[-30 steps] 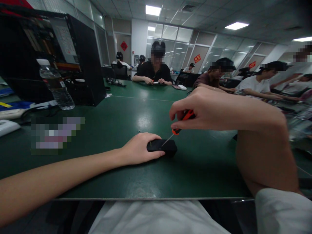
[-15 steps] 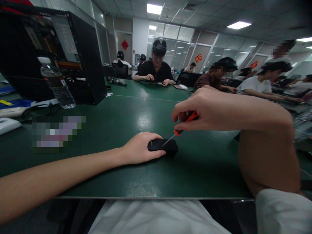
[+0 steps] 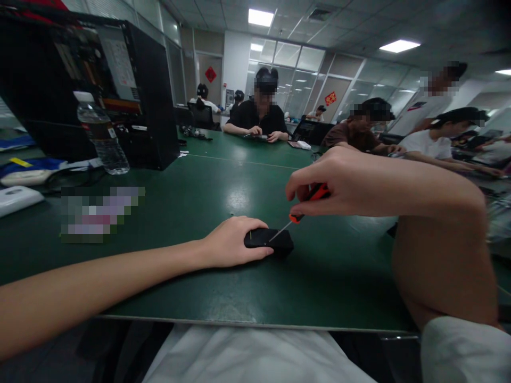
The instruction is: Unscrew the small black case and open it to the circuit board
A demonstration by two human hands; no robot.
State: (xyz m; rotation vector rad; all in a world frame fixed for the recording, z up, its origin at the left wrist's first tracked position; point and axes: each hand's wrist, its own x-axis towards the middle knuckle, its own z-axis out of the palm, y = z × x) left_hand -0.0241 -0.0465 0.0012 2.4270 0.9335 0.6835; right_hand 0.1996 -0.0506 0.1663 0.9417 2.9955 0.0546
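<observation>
A small black box (image 3: 276,241) lies flat on the green table (image 3: 191,197), near the front edge and about in the middle. The thin metal tip of a screwdriver (image 3: 315,193) comes down at a slant from the right and touches the top of the box.

The left hand (image 3: 231,242) lies on the left end of the box. Its fingers curl over the box and press it down on the table, so the hand is closed on it. The right hand (image 3: 343,181) is up above the table, to the right of the box. Its fingers and thumb pinch the orange handle of the screwdriver tight.

It looks like the step here is working the tip into a spot on top of the box. I think that needs the box kept very still and the tip kept right in its place. The spot under the tip is too small to see.

On the far left stand a clear water bottle (image 3: 101,135) and a big black computer case (image 3: 149,96). Far across the table a person in black (image 3: 259,116) sits with both hands on the table.
</observation>
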